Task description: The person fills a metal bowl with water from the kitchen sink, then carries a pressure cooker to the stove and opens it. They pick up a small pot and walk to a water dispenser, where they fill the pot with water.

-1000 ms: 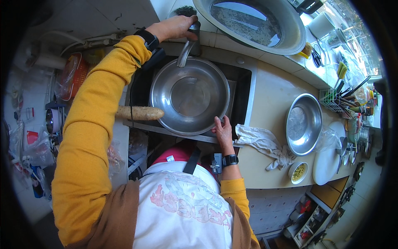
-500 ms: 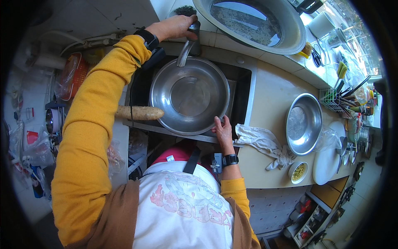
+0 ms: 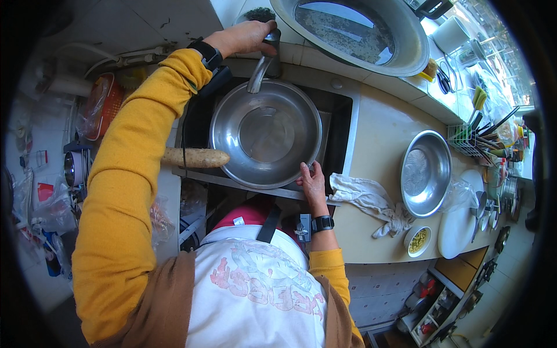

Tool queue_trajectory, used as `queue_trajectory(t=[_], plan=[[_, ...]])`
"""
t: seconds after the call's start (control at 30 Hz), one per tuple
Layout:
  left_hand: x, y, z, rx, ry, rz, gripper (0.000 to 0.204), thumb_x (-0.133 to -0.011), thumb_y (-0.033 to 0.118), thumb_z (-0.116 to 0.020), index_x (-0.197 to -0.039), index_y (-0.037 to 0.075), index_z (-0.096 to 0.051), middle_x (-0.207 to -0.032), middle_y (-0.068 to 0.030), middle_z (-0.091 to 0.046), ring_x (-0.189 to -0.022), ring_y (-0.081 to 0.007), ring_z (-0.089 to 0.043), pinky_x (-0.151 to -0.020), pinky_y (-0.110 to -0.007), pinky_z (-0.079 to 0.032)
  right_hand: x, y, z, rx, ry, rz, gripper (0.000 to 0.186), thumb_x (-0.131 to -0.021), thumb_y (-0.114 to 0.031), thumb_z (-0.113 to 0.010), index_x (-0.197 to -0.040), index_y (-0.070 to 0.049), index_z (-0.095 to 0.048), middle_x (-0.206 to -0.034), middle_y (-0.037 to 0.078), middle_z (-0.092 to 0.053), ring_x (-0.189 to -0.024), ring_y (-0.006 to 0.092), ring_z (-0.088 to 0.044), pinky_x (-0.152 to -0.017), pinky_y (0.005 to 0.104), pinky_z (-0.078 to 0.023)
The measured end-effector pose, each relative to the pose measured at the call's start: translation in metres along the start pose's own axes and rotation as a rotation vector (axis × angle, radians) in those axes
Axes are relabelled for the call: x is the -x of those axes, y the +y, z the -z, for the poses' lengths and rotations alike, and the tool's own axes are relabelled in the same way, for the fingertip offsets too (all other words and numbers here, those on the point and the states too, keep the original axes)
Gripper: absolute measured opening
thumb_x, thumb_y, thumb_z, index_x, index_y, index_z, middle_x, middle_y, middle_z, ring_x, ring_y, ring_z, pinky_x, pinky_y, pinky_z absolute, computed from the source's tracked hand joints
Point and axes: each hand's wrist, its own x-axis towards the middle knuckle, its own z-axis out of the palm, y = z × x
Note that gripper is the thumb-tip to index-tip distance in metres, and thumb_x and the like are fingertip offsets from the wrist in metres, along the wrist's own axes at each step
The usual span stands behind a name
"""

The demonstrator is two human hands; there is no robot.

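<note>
My left hand [image 3: 260, 36] grips the chrome faucet [image 3: 258, 78] at its handle, above a wide steel basin [image 3: 229, 130] sitting in the dark sink [image 3: 339, 130]. The spout points down over the basin's back part; whether water flows is unclear. My right hand [image 3: 310, 178] holds the basin's front right rim between thumb and fingers. A long pale-brown root vegetable [image 3: 197, 158] lies at the left side of the sink, beside the basin and partly hidden by my left sleeve.
A large metal tub of water [image 3: 406, 58] stands on the tiled ledge behind. On the right counter are a white cloth [image 3: 360, 194], steel bowl [image 3: 441, 162], small bowl [image 3: 418, 240], white board [image 3: 449, 240] and utensil rack [image 3: 458, 142]. An orange basket [image 3: 101, 104] sits left.
</note>
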Motion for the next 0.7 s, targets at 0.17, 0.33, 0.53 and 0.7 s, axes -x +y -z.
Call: queue_trajectory(t=[0.17,0.33,0.53,0.7], plan=[[0.0005,-0.0008,-0.0003,0.039,-0.001,0.026,0.041,-0.089,0.013,-0.067,-0.122,0.0,-0.048,-0.101,-0.0263,-0.066,-0.098,-0.0413,-0.064,-0.083,-0.042,-0.052,0.0005,-0.0009,0.0003,0.001,0.0,-0.001,0.051,-0.094,-0.03,-0.064,-0.132,0.0,-0.047,-0.086,0.005,-0.064,-0.06,0.0075,-0.055,-0.055,0.022,-0.049],[0.0001,0.0025,0.0025,-0.012,-0.008,0.018,0.045,-0.086,0.019,-0.071,-0.12,0.0,-0.049,-0.1,-0.0268,-0.065,-0.097,-0.0421,-0.063,-0.082,-0.043,-0.051,0.0007,-0.0014,0.0005,0.004,-0.002,-0.004,0.05,-0.094,-0.03,-0.064,-0.132,0.0,-0.047,-0.086,0.005,-0.063,-0.06,0.0073,-0.055,-0.054,0.0219,-0.048],[0.0014,0.0045,0.0034,-0.016,-0.004,0.018,0.046,-0.085,0.021,-0.072,-0.119,0.0,-0.048,-0.101,-0.0273,-0.065,-0.098,-0.0426,-0.063,-0.082,-0.044,-0.051,0.0005,-0.0011,-0.0001,-0.005,-0.004,-0.001,0.05,-0.094,-0.03,-0.064,-0.131,0.0,-0.047,-0.085,0.005,-0.063,-0.059,0.0074,-0.055,-0.054,0.0216,-0.048],[0.0017,0.0042,0.0043,-0.015,-0.009,0.011,0.045,-0.086,0.02,-0.071,-0.119,0.0,-0.048,-0.101,-0.0272,-0.065,-0.099,-0.0426,-0.062,-0.082,-0.044,-0.051,0.0007,-0.0013,0.0003,-0.01,-0.007,0.0,0.05,-0.094,-0.03,-0.064,-0.131,0.0,-0.047,-0.085,0.005,-0.063,-0.059,0.0075,-0.055,-0.055,0.0214,-0.048]])
